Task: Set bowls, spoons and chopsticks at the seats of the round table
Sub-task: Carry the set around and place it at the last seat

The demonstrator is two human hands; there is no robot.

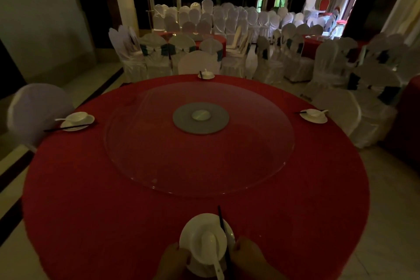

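Observation:
A round table with a red cloth [91, 188] fills the view. At its near edge stands a white bowl [200, 229] on a white plate [230, 235], with a white spoon [210, 250] lying in the bowl and black chopsticks [221, 220] across the plate's right side. My left hand [173, 261] grips the plate's left rim. My right hand [247, 257] touches its right rim beside the chopsticks. Similar settings sit at the left seat [76, 120], the far seat [206, 74] and the right seat [314, 115].
A clear glass turntable [141, 166] on a grey hub [201, 118] covers the table's middle. White-covered chairs stand at the left [38, 111], far [197, 62] and right [336, 111] seats. Further red tables and many covered chairs fill the dim hall behind.

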